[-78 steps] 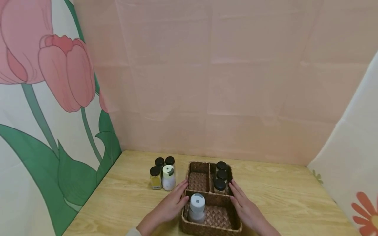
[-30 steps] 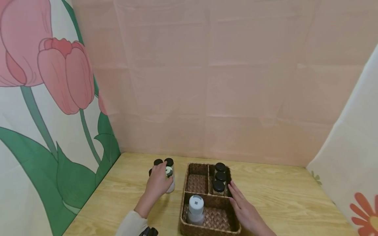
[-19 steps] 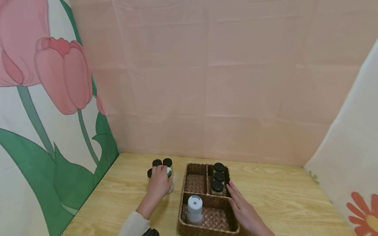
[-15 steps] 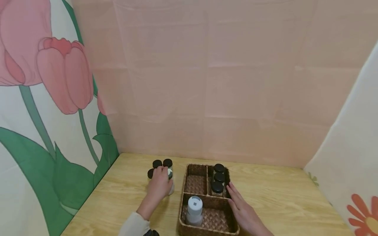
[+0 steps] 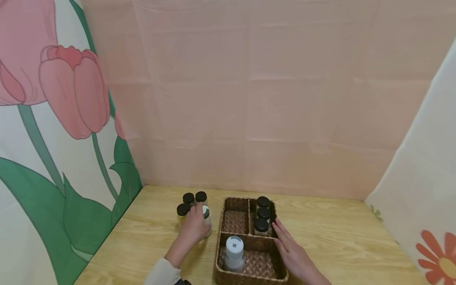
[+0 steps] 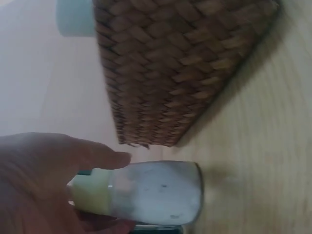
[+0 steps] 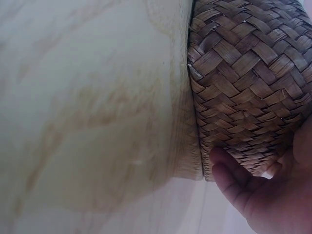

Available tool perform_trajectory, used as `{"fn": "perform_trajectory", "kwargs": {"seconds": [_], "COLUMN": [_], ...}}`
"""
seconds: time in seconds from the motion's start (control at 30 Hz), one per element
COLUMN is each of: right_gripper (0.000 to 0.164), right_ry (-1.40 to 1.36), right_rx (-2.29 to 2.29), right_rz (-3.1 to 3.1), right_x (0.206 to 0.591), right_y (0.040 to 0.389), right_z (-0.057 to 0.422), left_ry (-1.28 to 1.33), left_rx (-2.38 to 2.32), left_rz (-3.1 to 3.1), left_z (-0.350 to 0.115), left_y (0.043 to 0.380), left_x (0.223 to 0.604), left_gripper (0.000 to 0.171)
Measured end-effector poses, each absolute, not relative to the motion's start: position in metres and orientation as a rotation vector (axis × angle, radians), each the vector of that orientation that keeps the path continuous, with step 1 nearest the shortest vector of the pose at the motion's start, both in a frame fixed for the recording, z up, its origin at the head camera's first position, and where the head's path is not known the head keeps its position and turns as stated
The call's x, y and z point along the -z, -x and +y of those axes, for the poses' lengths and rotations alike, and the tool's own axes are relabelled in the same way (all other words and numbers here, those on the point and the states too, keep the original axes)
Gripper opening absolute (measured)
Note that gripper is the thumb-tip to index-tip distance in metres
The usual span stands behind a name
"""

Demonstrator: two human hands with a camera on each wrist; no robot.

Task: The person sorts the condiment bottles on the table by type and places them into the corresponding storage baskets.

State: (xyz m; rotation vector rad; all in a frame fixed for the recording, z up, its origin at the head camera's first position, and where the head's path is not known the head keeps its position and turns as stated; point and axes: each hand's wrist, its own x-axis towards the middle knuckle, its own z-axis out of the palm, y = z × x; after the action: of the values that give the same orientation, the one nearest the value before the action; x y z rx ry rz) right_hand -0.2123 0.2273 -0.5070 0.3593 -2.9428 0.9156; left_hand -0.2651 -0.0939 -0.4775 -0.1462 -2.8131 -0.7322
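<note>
My left hand [image 5: 194, 226] grips a clear seasoning bottle [image 6: 161, 192] with a pale green lid and white contents. Thumb and fingers lie on opposite sides of it in the left wrist view. Close beside this bottle are black-lidded jars [image 5: 183, 209], partly hidden by the hand. To the right sits a brown woven basket [image 5: 249, 236] divided into three compartments. Against its right side rests my right hand [image 5: 293, 253], fingers extended along the woven wall [image 7: 253, 73]. A grey-white lidded bottle [image 5: 234, 253] stands in the front compartment.
Several black-lidded jars [image 5: 263, 213] stand in a row in the basket's back right compartment. The back left compartment shows its woven floor [image 5: 235, 221]. All stands on a wood-grain table [image 5: 331, 225], with a pink cloth [image 5: 249, 99] behind.
My left hand left the basket's left side, reached the bottle group and took hold of the pale-lidded bottle, which has now shifted slightly rightward from the jars. My right hand stays at the basket.
</note>
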Motion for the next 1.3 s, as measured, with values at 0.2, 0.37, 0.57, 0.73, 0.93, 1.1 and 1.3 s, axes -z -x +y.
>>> {"fn": "perform_trajectory", "kwargs": {"seconds": [0.2, 0.37, 0.57, 0.73, 0.93, 1.1, 1.3], "right_gripper": [0.061, 0.065, 0.065, 0.063, 0.064, 0.062, 0.062], "right_ry": [-0.372, -0.366, -0.362, -0.369, -0.363, -0.361, -0.360], "right_rx": [-0.916, -0.919, -0.937, -0.942, -0.934, -0.914, -0.903], "right_rz": [-2.937, -2.938, -2.954, -2.938, -2.933, -2.925, -2.924], "right_x": [0.506, 0.507, 0.508, 0.509, 0.509, 0.510, 0.507], "right_y": [0.213, 0.212, 0.211, 0.211, 0.211, 0.211, 0.210], "right_z": [0.227, 0.227, 0.225, 0.225, 0.225, 0.226, 0.226], "left_ry": [0.091, -0.006, -0.068, -0.059, -0.078, -0.041, -0.017], "left_rx": [0.729, 0.800, 0.887, 0.927, 0.999, 1.020, 1.027], "left_rz": [-2.753, -2.735, -2.736, -2.709, -2.677, -2.654, -2.624], "left_z": [-0.092, -0.091, -0.094, -0.096, -0.099, -0.102, -0.101], "left_y": [0.266, 0.267, 0.266, 0.265, 0.266, 0.265, 0.266], "left_x": [0.483, 0.486, 0.492, 0.498, 0.505, 0.515, 0.519], "left_gripper": [0.074, 0.078, 0.080, 0.071, 0.065, 0.064, 0.063]}}
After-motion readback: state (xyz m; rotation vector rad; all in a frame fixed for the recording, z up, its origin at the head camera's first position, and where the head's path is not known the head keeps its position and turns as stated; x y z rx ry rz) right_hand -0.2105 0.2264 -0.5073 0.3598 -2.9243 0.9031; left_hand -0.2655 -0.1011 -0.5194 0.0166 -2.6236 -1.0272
